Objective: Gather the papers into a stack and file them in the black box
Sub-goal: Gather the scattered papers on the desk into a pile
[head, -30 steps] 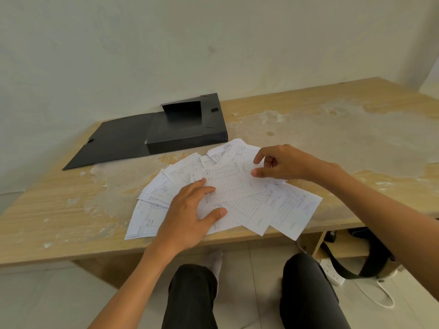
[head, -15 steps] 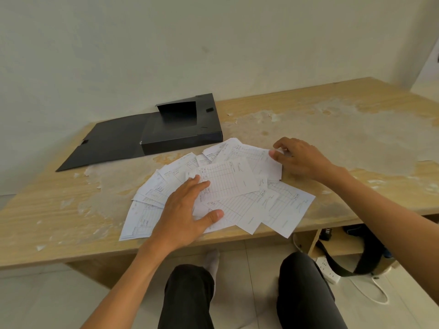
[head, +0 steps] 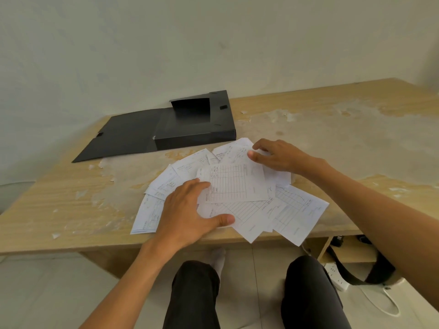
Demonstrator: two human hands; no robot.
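Observation:
Several white printed papers (head: 240,186) lie fanned out near the front edge of the worn wooden table (head: 59,205). My left hand (head: 187,214) presses flat on the left part of the fan, fingers spread and thumb on a lower sheet. My right hand (head: 273,155) rests on the far right sheets, fingers bent over their top edge, thumb on the paper. Behind the papers lies the black box (head: 194,125), open, its lid flap spread flat to the left.
A wall stands close behind the table. Some sheets overhang the front edge. Under the table on the right are a shelf (head: 349,255), a black strap (head: 356,271) and a white power strip (head: 337,276) with cable. My knees are below.
My right hand let go of the top sheet and moved back to the far right sheets. The left hand stayed pressed on the fan. The view shifted slightly.

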